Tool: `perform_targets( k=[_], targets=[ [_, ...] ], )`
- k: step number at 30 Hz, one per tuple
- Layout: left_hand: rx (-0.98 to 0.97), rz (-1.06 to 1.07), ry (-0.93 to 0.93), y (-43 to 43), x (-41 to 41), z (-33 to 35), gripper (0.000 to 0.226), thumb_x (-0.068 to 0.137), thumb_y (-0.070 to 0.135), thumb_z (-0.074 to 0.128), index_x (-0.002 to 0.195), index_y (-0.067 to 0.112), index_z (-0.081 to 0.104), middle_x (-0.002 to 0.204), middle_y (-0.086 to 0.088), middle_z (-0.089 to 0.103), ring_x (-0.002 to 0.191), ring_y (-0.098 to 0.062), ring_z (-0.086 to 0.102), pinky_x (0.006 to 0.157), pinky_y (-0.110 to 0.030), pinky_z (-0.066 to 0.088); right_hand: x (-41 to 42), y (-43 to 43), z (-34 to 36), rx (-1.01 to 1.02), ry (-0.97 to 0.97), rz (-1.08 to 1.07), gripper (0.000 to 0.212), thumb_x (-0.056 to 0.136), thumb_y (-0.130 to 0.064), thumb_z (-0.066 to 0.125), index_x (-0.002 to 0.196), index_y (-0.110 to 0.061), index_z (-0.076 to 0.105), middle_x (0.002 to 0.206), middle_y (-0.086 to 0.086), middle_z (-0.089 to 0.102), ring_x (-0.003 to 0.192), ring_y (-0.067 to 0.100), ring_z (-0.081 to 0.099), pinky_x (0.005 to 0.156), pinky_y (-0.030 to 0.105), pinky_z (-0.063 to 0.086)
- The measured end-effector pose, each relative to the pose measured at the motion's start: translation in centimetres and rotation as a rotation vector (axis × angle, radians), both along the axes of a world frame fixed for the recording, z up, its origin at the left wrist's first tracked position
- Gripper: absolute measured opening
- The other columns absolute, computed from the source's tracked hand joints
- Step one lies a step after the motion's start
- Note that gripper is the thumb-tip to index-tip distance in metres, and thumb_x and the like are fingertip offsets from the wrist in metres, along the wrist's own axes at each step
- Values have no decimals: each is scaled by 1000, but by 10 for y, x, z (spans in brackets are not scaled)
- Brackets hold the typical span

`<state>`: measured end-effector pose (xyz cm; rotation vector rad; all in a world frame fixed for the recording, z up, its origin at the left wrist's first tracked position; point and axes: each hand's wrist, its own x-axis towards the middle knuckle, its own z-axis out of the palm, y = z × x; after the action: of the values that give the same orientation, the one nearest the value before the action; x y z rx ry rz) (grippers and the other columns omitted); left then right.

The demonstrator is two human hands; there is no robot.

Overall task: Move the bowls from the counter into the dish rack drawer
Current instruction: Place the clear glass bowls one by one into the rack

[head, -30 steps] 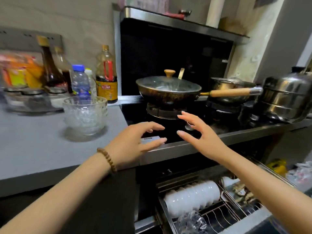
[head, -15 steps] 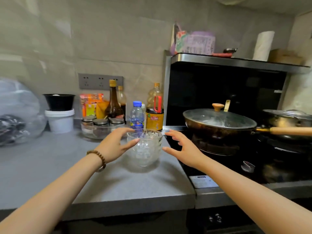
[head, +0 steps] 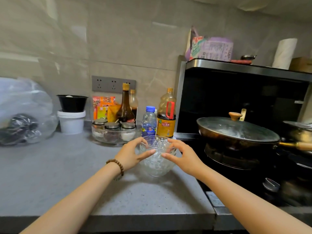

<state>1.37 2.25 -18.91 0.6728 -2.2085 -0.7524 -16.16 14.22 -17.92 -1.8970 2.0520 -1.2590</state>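
Near the right edge of the grey table (head: pixel 50 183), left of the lidded wok (head: pixel 236 132), the nested glass bowls (head: pixel 157 164) at frame centre are clasped at the rim by curled fingers of the left hand (head: pixel 131 156) and right hand (head: pixel 182 157). If lifted unevenly, the smooth glass could be dropped, or knocked against the wok.
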Motion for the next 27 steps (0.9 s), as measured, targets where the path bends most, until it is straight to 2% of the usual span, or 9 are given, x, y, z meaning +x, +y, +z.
perform_targets(
  k=[4, 8, 10, 13, 15, 18, 20, 23, 27],
  targets=[
    [-23, -6, 13, -4, -1, -2, 56, 59, 71, 56, 85, 22, 53, 95, 1, 63, 98, -14, 56, 72, -15, 37, 4, 2, 5, 15, 32, -7, 19, 77, -43, 70, 69, -30, 58, 139, -7, 51, 131, 9, 42, 107, 31, 31],
    [-74, -23, 98, 1, -2, 9, 49, 62, 66, 61, 79, 21, 52, 85, -2, 62, 88, -17, 58, 79, -31, 47, 8, 9, 17, -24, 46, 1, 20, 77, -43, 69, 67, -32, 57, 134, -6, 56, 127, 11, 47, 108, 36, 35],
    [-68, -44, 160, 10, -3, 20, 45, 62, 62, 64, 76, 21, 52, 90, -2, 63, 89, -17, 60, 80, -31, 50, 5, 17, 28, -47, 49, 11, 20, 76, -45, 69, 70, -28, 60, 132, -7, 58, 126, 8, 47, 108, 37, 36],
    [-16, -110, 240, 30, -9, 37, 38, 62, 58, 65, 70, 25, 50, 88, 9, 60, 90, -2, 60, 77, -17, 49, -1, 37, 45, -65, 57, 11, 27, 71, -55, 66, 72, -28, 63, 130, -12, 58, 122, 2, 47, 106, 33, 37],
    [18, -155, 274, 45, -16, 46, 36, 65, 54, 65, 71, 22, 50, 86, 12, 59, 94, -4, 60, 82, -23, 49, -7, 55, 55, -73, 68, -11, 37, 65, -65, 59, 74, -30, 65, 130, -17, 57, 121, -3, 43, 102, 27, 33],
    [75, -248, 309, 73, -30, 56, 43, 66, 53, 63, 76, 13, 51, 98, -12, 63, 92, -16, 64, 84, -34, 52, -16, 90, 68, -76, 79, -24, 43, 62, -69, 56, 82, -33, 70, 122, -25, 59, 125, -8, 38, 99, 22, 23],
    [145, -333, 315, 95, -44, 60, 52, 65, 54, 62, 81, 6, 51, 97, -22, 62, 84, -18, 64, 79, -36, 54, -23, 119, 77, -60, 98, -22, 40, 63, -70, 55, 83, -39, 70, 108, -27, 66, 113, -14, 50, 93, 14, 28],
    [260, -467, 268, 126, -70, 58, 52, 66, 50, 62, 84, 3, 50, 91, -3, 65, 77, -2, 63, 74, -29, 57, -34, 165, 81, -26, 113, 2, 34, 68, -64, 58, 83, -37, 72, 89, -19, 71, 88, -8, 62, 74, 5, 41],
    [323, -577, 177, 161, -111, 42, 54, 64, 54, 63, 83, 4, 52, 93, -7, 67, 85, -13, 67, 78, -34, 59, -55, 221, 67, 23, -34, 46, 20, 76, -41, 66, 78, -24, 75, 80, -4, 75, 73, 2, 69, 66, 7, 49]
  ],
)
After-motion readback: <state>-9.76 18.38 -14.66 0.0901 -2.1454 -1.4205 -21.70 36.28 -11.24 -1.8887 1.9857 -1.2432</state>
